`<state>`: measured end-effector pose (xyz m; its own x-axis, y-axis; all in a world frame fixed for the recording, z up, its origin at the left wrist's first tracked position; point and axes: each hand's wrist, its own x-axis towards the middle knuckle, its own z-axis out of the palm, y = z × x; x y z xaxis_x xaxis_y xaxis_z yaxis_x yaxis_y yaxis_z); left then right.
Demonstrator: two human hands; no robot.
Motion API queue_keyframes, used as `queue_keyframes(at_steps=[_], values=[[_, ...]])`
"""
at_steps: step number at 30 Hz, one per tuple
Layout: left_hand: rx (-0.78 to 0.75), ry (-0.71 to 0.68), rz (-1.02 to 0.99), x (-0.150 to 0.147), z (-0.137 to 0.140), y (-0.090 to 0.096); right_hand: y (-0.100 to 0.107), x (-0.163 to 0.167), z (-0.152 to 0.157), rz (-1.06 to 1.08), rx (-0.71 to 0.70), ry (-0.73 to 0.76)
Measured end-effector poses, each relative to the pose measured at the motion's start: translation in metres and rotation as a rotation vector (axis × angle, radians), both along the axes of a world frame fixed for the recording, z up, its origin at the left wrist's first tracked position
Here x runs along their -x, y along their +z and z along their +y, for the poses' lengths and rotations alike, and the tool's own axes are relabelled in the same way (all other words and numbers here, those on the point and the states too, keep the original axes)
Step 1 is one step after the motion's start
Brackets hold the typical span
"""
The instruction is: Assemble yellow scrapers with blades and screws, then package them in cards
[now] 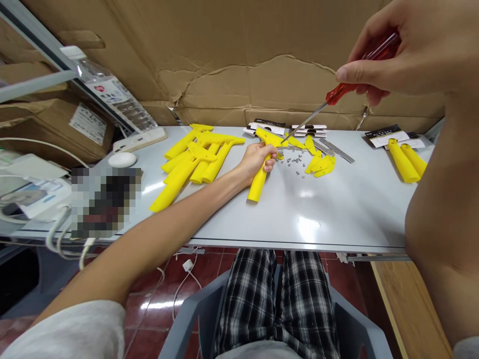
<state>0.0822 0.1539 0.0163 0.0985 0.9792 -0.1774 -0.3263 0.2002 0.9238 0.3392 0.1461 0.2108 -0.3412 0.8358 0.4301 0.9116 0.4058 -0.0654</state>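
My left hand (256, 163) is closed around a yellow scraper handle (258, 185), its wide head pointing away from me. In my right hand (406, 65), raised at the upper right, is a red screwdriver (339, 93). Its metal shaft slants down to the left, and the tip appears to meet the scraper's head. Just right of my left hand lie several small screws (297, 160), loose yellow cover pieces (321, 165) and thin metal blades (337, 150). A pile of similar yellow scrapers (183, 172) lies to the left of that hand.
Two yellow handles (403, 162) lie at the right beside black-and-white packaging cards (387, 135). More cards (266, 126) sit along the cardboard backing (239, 60). On the left are a plastic bottle (116, 94), a power strip (140, 139), a white mouse (122, 159) and cables.
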Motion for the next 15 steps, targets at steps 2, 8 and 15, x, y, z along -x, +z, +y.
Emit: queue_keyframes(at_steps=[2, 8, 15], values=[[-0.003, -0.001, 0.010, 0.000, 0.001, -0.001, 0.001, 0.001, 0.001, -0.082, -0.063, -0.048], [-0.012, 0.012, 0.013, -0.001, 0.003, -0.001, 0.003, -0.013, 0.016, -0.271, 0.042, -0.001], [-0.015, 0.006, 0.014, -0.003, 0.002, -0.001, 0.001, -0.019, 0.003, -0.121, 0.150, -0.039]])
